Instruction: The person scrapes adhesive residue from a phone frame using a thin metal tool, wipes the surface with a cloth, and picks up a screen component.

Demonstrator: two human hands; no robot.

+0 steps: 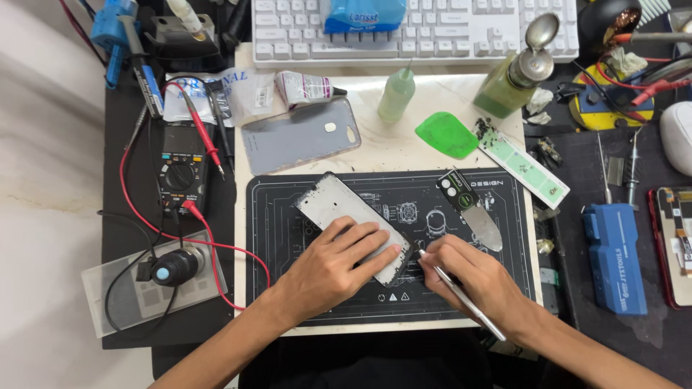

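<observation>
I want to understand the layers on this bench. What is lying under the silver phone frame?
The silver phone frame lies on the black repair mat, whose white line drawings show around it. The left hand presses on its lower part, so that part and the mat beneath are hidden.

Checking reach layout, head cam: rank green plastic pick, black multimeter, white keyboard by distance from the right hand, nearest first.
From the right hand:
1. Green plastic pick, just above it on the white tabletop.
2. Black multimeter, far left, beyond the mat.
3. White keyboard, at the top edge.
Multimeter and keyboard are close; order tentative.
</observation>
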